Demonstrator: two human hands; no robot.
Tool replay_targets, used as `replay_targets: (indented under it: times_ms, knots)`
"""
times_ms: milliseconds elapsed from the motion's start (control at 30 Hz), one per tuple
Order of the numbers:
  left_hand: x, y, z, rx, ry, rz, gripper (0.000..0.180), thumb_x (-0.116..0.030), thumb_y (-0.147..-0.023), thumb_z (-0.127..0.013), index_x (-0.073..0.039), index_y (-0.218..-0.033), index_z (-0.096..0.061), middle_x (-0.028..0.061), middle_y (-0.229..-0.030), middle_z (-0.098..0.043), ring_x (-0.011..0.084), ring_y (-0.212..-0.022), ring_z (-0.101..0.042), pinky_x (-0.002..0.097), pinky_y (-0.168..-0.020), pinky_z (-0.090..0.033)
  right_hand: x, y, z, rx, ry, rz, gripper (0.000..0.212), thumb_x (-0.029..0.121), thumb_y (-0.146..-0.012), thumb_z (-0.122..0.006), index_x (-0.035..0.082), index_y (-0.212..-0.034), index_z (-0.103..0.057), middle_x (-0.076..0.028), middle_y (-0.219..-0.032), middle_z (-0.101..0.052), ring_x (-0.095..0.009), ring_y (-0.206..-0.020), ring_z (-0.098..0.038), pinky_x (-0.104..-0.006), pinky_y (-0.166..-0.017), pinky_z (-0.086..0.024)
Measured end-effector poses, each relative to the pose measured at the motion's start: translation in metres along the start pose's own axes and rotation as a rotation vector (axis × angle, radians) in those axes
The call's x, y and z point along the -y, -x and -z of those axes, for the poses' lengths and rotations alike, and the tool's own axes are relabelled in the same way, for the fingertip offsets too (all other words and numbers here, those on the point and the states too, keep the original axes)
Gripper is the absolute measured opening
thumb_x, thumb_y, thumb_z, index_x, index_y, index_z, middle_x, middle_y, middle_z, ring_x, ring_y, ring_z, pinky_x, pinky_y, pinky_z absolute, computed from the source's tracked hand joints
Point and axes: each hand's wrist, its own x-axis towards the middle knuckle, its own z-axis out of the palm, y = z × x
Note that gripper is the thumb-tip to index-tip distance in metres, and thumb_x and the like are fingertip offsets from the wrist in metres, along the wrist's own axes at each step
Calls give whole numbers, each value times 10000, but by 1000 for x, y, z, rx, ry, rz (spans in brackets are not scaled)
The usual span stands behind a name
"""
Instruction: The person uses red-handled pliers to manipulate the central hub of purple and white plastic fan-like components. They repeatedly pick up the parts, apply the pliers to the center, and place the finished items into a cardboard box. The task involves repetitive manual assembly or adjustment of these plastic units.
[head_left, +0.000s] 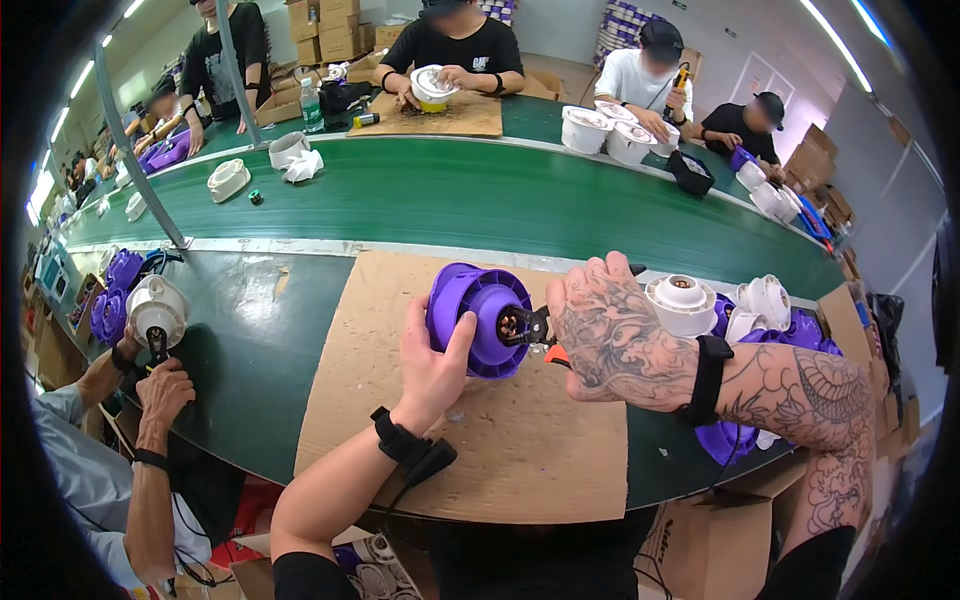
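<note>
My left hand (pixel 432 350) grips a purple round plastic housing (pixel 470 310) by its left side, tilted so its hollow hub faces right. Inside the hub are small copper-coloured parts (pixel 510 326). My right hand (pixel 615 325) is closed round pliers (pixel 556 354) with orange showing on the handle. The dark jaws of the pliers reach into the hub, at the copper parts; what exactly they bite on is too small to tell. Both hands are above a cardboard sheet (pixel 470 450) on the dark green table.
White and purple housings (pixel 682 305) are piled to the right, beside open cardboard boxes (pixel 705 530). A green conveyor belt (pixel 430 190) crosses ahead, carrying a white housing (pixel 229 180). At left, a co-worker's hands (pixel 165 390) hold pliers against a white housing. Several people sit across the belt.
</note>
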Motion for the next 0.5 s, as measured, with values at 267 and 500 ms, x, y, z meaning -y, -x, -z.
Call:
replay_targets:
  times_ms: [267,500]
  knots:
    - [-5,5,4,5,-32,-40,456,-182,-950,-715,44,-1302,-533,171,-1133,-696,220,-1024,-680,356,-914,-538,-4,5,-1,-44,-249,36,532,354,-544,-745,1,-884,-536,-128,-795,-538,-276,-811,-546,-416,-797,-358]
    - [-16,9,-12,48,-81,-93,478,-190,-935,-721,41,-1307,-530,195,-1090,-705,262,-972,-703,383,-888,-550,-9,17,4,174,-284,-49,563,348,-595,-774,-15,-979,-583,-147,-846,-615,-308,-850,-624,-424,-818,-396]
